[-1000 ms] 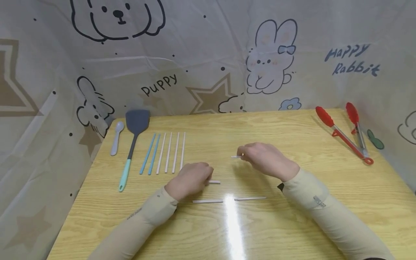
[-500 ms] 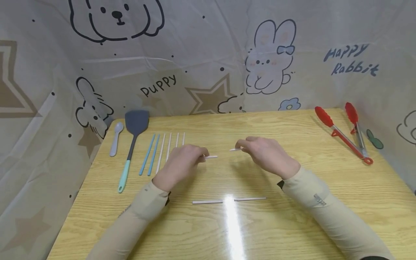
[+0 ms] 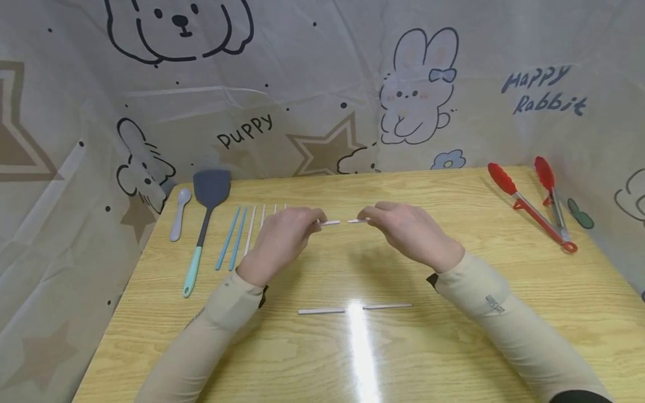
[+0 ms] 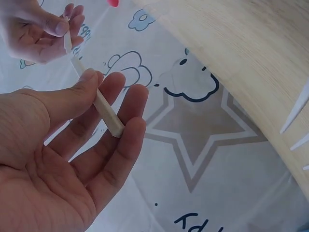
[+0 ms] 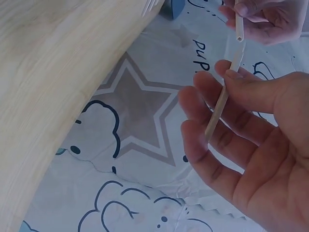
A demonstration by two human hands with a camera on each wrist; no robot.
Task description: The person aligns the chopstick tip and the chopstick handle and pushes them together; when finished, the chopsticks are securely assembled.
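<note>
Above the table my left hand (image 3: 282, 238) pinches a short pale chopstick half (image 3: 330, 223) between thumb and fingers. My right hand (image 3: 410, 232) likewise pinches another pale chopstick half (image 3: 355, 221). The two inner ends face each other across a small gap, roughly in line. In the right wrist view, the left hand's half (image 5: 239, 28) shows a squared end with a hole; the right hand's half (image 5: 218, 111) lies along its fingers. Nearer the front, a thicker chopstick half (image 3: 321, 311) and a thinner one (image 3: 388, 307) lie end to end on the tabletop.
Two blue chopsticks (image 3: 234, 238) and several pale chopsticks (image 3: 250, 230), partly hidden by my left hand, lie at the left. Beyond them are a spatula (image 3: 201, 224) and a small spoon (image 3: 180, 214). Red-tipped tongs (image 3: 544, 224) lie at the right. A printed cloth (image 3: 312, 73) hangs behind the table.
My left hand has lifted its chopstick half from low near the front, up and away from me. The right hand has risen slightly too, and the gap between the ends has narrowed.
</note>
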